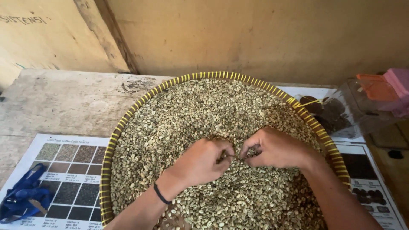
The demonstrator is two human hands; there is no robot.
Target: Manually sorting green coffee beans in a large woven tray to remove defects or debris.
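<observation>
Both hands sat mid-tray, fingertips nearly meeting. Left hand (203, 162), black band at the wrist, was curled nearly closed, fingers pinching pale green coffee beans (191, 110). Right hand (277, 149) was curled likewise, pinching beans too. Beans filled the round woven tray (111, 140). Printed colour chart (70, 170) lay at 9 o'clock, blue cloth (23, 198) at 8, clear bag (336, 113) at 2.

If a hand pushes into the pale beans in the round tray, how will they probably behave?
The beans are small, loose and heaped, so they would likely slide and flow around the left hand and right hand. Single beans look light and probably hard. Near the tray rim, some could spill.
</observation>
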